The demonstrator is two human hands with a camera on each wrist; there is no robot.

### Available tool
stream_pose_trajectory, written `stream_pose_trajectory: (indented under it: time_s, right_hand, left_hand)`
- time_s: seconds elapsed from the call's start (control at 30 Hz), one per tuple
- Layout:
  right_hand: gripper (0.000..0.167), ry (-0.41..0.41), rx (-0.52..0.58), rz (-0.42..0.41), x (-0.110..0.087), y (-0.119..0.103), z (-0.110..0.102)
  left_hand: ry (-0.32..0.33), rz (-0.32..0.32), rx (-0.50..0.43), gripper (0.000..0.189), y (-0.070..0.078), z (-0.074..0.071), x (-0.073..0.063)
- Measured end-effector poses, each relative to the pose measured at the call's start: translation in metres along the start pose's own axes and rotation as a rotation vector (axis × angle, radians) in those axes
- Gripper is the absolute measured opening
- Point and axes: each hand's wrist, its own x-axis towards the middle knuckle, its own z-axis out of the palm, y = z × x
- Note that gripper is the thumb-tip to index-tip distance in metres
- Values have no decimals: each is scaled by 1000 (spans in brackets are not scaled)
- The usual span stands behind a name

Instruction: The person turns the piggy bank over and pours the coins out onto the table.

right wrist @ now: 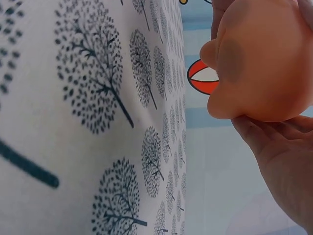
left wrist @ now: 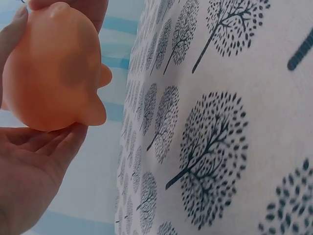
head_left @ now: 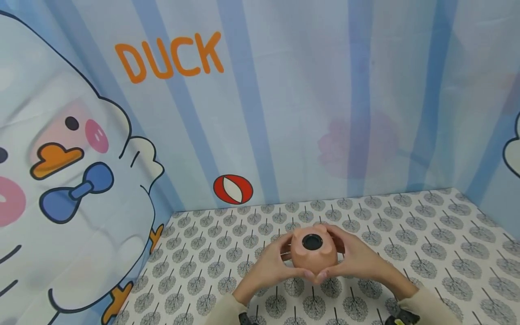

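Note:
A smooth, rounded, pinkish-orange piggy bank [head_left: 313, 258] with small bumps is held between both hands above the cloth. Its round black plug [head_left: 312, 242] faces the head camera. On one side my left hand [head_left: 273, 264] grips it, thumb on the near face and fingers round the side. My right hand [head_left: 359, 258] grips the other side the same way, and the two thumb tips nearly meet in front. Both wrist views show a gap between the piggy bank [left wrist: 54, 73] and the cloth, with darker patches on its surface [right wrist: 264, 73].
A white tablecloth [head_left: 195, 266] with a grey tree print covers the table. Behind it hangs a blue-striped curtain [head_left: 300, 113] with orange DUCK lettering, and a large printed duck [head_left: 97, 234] fills the left side. Dark straps circle both wrists.

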Motion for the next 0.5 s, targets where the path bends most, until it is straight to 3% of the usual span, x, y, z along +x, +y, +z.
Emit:
stream_pose_trajectory:
  time_s: [0.27, 0.37, 0.5]
  right_hand:
    - [100, -34, 30, 5, -3, 2, 0]
    - [102, -41, -12, 17, -3, 0, -1]
    - [91, -45, -115, -12, -4, -8, -7]
  left_hand:
    - [-38, 51, -71, 86, 0, 2, 1]
    - [-22, 50, -70, 84, 1, 2, 0]
    - [10, 40, -31, 86, 4, 3, -1]
